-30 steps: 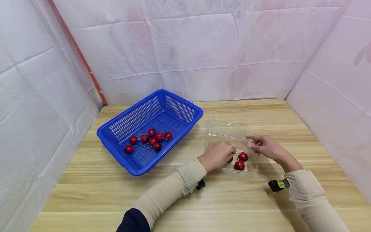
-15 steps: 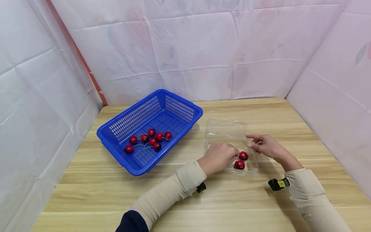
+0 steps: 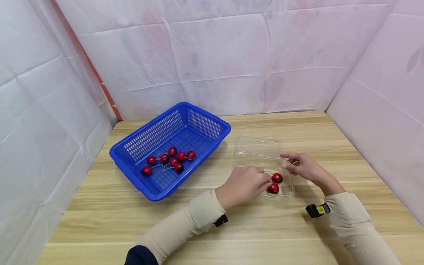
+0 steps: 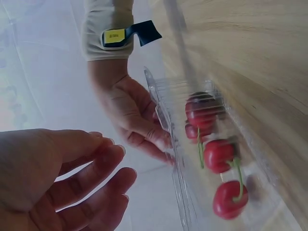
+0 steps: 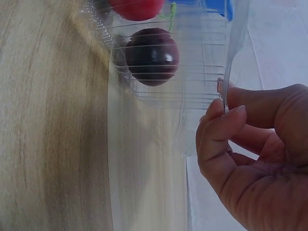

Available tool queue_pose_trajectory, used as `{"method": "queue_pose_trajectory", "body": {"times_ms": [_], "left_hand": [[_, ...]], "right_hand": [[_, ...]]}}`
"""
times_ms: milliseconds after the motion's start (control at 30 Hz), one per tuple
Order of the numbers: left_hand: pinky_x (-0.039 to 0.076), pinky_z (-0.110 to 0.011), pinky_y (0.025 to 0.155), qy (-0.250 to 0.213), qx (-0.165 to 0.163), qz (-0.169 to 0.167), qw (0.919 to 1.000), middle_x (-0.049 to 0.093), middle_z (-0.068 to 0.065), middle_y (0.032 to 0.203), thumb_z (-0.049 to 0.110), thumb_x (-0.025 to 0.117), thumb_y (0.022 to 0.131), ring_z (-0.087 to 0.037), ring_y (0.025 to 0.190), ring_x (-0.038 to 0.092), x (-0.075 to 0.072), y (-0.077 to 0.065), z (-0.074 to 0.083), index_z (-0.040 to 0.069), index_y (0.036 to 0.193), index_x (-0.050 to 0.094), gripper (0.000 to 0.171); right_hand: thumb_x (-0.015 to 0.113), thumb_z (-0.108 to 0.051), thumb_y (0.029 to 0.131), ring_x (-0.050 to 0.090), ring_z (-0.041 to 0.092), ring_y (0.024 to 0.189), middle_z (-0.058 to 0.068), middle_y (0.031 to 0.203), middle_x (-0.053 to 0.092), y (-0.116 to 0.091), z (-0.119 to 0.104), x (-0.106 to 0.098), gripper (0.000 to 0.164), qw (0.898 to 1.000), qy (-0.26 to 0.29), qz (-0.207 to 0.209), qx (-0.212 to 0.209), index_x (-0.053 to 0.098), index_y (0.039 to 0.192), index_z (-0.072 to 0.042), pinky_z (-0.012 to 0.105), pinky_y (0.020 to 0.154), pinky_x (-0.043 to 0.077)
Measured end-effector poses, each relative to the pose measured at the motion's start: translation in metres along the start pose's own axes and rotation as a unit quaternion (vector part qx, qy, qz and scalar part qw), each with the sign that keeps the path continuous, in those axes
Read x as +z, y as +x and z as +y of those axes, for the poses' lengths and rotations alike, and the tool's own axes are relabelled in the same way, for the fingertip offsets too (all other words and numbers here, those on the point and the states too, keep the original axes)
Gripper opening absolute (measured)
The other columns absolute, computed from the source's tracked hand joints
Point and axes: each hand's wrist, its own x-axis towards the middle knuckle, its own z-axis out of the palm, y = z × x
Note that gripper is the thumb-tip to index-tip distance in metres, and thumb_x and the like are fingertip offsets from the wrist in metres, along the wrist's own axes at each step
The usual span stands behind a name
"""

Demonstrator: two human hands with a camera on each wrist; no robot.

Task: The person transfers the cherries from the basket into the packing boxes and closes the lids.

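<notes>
A clear plastic clamshell box (image 3: 287,192) lies on the table, its lid (image 3: 258,146) folded back. Several red cherries with green stems are inside; the head view shows two, an upper cherry (image 3: 277,177) and a lower cherry (image 3: 273,188). More show in the left wrist view, including a front cherry (image 4: 230,199). My left hand (image 3: 245,186) hovers over the box's left side, fingers loosely bent and holding nothing. My right hand (image 3: 304,169) pinches the box's right rim between thumb and fingertips; in the right wrist view a dark cherry (image 5: 153,57) sits near that rim.
To the left stands a blue slotted basket (image 3: 195,117) with several stemmed cherries (image 3: 164,158) on its floor. Both rest on a wooden table (image 3: 258,235). Pale floral cloth (image 3: 218,55) walls in the back and both sides.
My left hand first reached deeper among the cherries, covering the left one, and has now drawn back left and toward me. My right hand keeps its place at the rim.
</notes>
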Motion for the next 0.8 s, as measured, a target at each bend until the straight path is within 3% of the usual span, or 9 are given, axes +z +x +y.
{"method": "queue_pose_trajectory", "body": {"times_ms": [300,467,800], "left_hand": [[0.039,-0.014,0.048,0.007,-0.003,0.061,0.9981,0.064,0.012,0.081,0.033,0.061,0.094,-0.001,0.066,0.057,-0.024,-0.032,-0.008,0.024,0.091,0.073,0.016],[0.045,-0.018,0.050,0.017,0.005,0.099,0.9950,0.066,0.011,0.080,0.029,0.063,0.093,-0.003,0.066,0.060,-0.035,-0.048,-0.009,0.021,0.089,0.074,0.014],[0.050,-0.021,0.058,0.019,0.009,0.121,0.9924,0.065,0.008,0.079,0.022,0.064,0.091,-0.006,0.068,0.061,-0.046,-0.072,-0.019,0.018,0.088,0.073,0.010]], "right_hand": [[0.055,-0.010,0.097,0.049,0.011,0.062,0.011,0.083,0.055,0.001,0.002,0.000,0.048,1.000,-0.005,-0.001,0.001,0.040,0.138,0.012,0.028,0.054,0.044],[0.055,-0.009,0.097,0.049,0.012,0.062,0.011,0.082,0.054,0.001,0.001,-0.001,0.048,1.000,-0.003,0.000,0.000,0.040,0.137,0.013,0.028,0.054,0.044],[0.056,-0.010,0.096,0.049,0.014,0.063,0.008,0.080,0.053,0.001,-0.001,-0.002,0.048,1.000,-0.003,0.000,0.007,0.042,0.137,0.012,0.027,0.053,0.041]]}}
